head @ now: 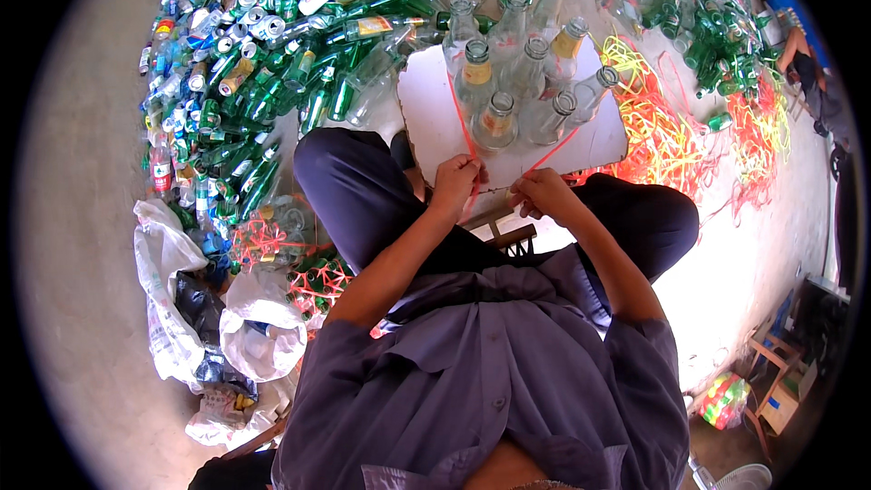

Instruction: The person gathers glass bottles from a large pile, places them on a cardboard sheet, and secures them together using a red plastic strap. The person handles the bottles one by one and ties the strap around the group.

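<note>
Several clear glass bottles (527, 70) stand upright in a close group on a white board (422, 92) before my knees. Some carry yellowish labels. A red plastic strap (461, 115) runs along the left side of the group down to my left hand (458, 182), which pinches it. From the right side of the bottles another length of the red strap (552, 151) slants to my right hand (544, 194), where the fingers are closed around it. Both hands are over the board's near edge, just short of the closest bottle. The strap's path behind the bottles is hidden.
To the left lies a big heap of green glass bottles (320, 92) and drink cans (267, 28). Tangled red and yellow straps (656, 129) lie right of the board. White sacks (262, 327) stand at lower left. A person (810, 75) is at the far right.
</note>
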{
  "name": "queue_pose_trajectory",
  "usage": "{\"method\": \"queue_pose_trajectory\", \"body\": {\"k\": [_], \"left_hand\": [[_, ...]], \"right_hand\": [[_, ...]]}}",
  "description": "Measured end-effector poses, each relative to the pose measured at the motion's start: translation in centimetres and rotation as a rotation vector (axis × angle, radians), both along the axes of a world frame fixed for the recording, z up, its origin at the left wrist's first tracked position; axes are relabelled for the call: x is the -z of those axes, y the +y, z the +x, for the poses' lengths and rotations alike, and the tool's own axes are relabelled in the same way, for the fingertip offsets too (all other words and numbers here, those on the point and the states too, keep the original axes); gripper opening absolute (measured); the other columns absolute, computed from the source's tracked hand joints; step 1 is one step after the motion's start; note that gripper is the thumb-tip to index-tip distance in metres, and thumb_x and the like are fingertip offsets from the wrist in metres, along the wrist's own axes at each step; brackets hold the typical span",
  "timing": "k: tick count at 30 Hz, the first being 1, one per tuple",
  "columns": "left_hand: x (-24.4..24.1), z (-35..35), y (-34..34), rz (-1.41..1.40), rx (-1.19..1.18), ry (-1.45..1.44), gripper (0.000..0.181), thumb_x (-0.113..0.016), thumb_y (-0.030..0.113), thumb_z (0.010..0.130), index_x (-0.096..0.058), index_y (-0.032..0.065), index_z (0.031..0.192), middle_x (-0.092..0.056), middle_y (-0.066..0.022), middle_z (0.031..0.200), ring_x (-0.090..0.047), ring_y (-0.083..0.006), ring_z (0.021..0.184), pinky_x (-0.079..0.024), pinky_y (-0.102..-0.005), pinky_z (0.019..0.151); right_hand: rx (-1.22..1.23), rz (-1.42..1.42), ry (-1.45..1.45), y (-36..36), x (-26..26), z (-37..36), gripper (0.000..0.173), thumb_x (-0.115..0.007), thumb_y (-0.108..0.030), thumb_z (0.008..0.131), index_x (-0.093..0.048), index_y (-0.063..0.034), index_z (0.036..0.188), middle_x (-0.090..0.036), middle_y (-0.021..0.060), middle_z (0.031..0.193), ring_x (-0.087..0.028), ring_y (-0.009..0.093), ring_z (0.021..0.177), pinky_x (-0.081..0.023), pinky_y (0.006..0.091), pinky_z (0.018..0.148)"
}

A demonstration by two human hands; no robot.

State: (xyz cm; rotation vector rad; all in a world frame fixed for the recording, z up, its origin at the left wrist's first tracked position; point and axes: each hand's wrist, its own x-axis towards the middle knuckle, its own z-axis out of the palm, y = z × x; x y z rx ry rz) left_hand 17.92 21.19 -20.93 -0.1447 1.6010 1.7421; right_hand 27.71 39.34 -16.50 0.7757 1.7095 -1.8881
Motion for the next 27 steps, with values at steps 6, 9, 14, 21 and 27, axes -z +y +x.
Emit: {"method": "queue_pose_trajectory", "body": {"k": [6, 9, 14, 21, 27], "left_hand": [[0.7, 0.4, 0.1, -0.109, 0.047, 0.064, 0.015, -0.063, 0.014, 0.089, -0.068, 0.0006, 0.085, -0.061, -0.0028, 0.068, -0.054, -0.0090, 0.059, -0.042, -0.0240, 0.054], [-0.1, -0.1, -0.3, -0.056, 0.173, 0.019, 0.015, -0.065, 0.014, 0.087, -0.069, 0.0004, 0.082, -0.058, -0.0015, 0.064, -0.050, -0.0083, 0.055, -0.039, -0.0243, 0.051], [0.8, -0.3, -0.3, -0.178, 0.206, 0.090, 0.017, -0.064, 0.015, 0.088, -0.069, -0.0009, 0.085, -0.060, -0.0032, 0.065, -0.052, -0.0098, 0.055, -0.040, -0.0249, 0.050], [-0.5, -0.3, 0.3, -0.066, 0.191, -0.052, 0.019, -0.062, 0.016, 0.090, -0.067, -0.0027, 0.095, -0.066, -0.0090, 0.081, -0.060, -0.0152, 0.068, -0.047, -0.0273, 0.062], [-0.9, -0.1, 0.6, 0.043, 0.184, -0.151, 0.015, -0.061, 0.014, 0.091, -0.064, 0.0008, 0.085, -0.061, -0.0049, 0.071, -0.055, -0.0128, 0.061, -0.044, -0.0277, 0.059]], "right_hand": [[-0.053, -0.057, -0.059, -3.2, 0.3, -1.1, 0.029, -0.052, -0.020, 0.090, -0.063, 0.0048, 0.101, -0.071, 0.0167, 0.085, -0.066, 0.021, 0.057, -0.046, 0.0295, 0.045], [-0.060, -0.117, -0.038, -4.7, 1.1, -1.4, 0.030, -0.054, -0.026, 0.093, -0.063, 0.0028, 0.100, -0.071, 0.0139, 0.083, -0.065, 0.018, 0.056, -0.045, 0.0275, 0.044], [-0.117, -0.246, -0.102, -6.6, 1.0, -1.4, 0.034, -0.051, -0.025, 0.090, -0.058, 0.0008, 0.109, -0.070, 0.0138, 0.087, -0.068, 0.021, 0.060, -0.046, 0.0292, 0.042], [-0.041, -0.235, -0.137, -8.2, 0.8, -1.3, 0.035, -0.053, -0.036, 0.091, -0.058, -0.0066, 0.109, -0.068, 0.0097, 0.086, -0.066, 0.019, 0.059, -0.046, 0.0274, 0.045], [0.030, -0.308, -0.137, -8.5, 2.9, -0.7, 0.043, -0.056, -0.045, 0.091, -0.060, -0.0051, 0.108, -0.069, 0.0076, 0.088, -0.065, 0.018, 0.062, -0.046, 0.0264, 0.047]]}}
